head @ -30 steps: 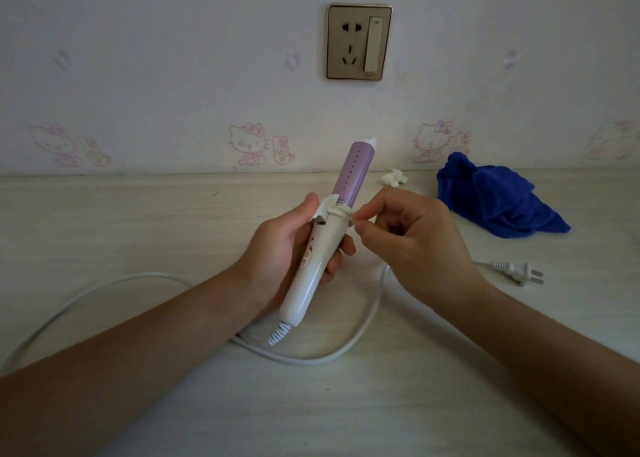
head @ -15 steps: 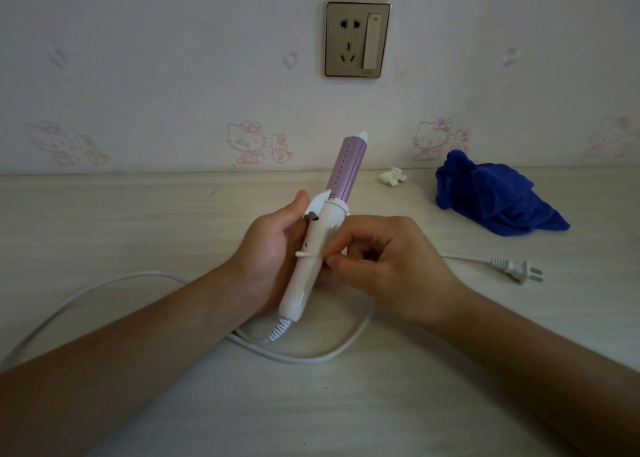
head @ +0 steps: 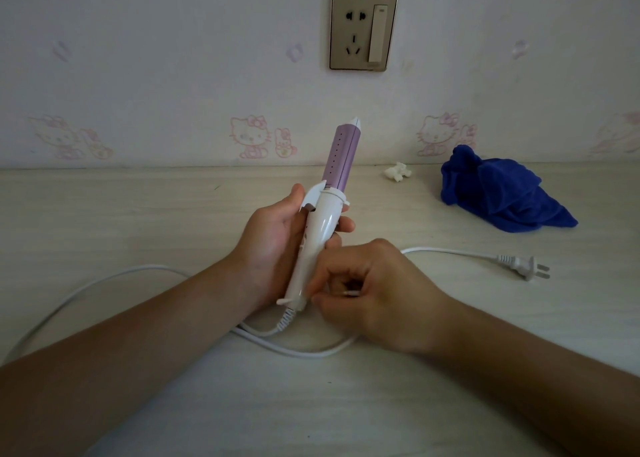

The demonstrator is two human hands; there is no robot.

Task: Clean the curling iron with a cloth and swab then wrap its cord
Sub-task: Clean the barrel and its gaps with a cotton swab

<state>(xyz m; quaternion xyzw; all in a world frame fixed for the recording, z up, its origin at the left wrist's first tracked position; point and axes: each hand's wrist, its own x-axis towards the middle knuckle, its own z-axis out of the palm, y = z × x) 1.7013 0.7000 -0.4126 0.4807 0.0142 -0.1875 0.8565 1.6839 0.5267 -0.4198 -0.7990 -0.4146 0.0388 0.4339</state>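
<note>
Two hands work above the pale table [head: 131,214]. The left hand [head: 273,242] grips the curling iron [head: 323,221] by its white handle: the thumb lies along the left side near the clamp lever, and the fingers are curled round the back, so their tips show at the right of the handle. The iron is held off the table and tilted, with its purple barrel pointing up and away toward the wall.

The right hand [head: 381,294] pinches a thin white swab [head: 350,294] between thumb and forefinger, and the other fingers are curled in. The swab lies across the lower end of the handle, and its tip sticks out on the left side, just above the ribbed sleeve of the cord [head: 104,283].

The cord lies loose on the table. One arc sweeps out to the left, and another passes under the right wrist and ends in the plug [head: 523,268] at the right.

A crumpled blue cloth [head: 498,193] lies far right by the wall, well apart from the hands. A small white wad [head: 398,172] lies between it and the barrel. A wall socket [head: 363,30] sits above.
</note>
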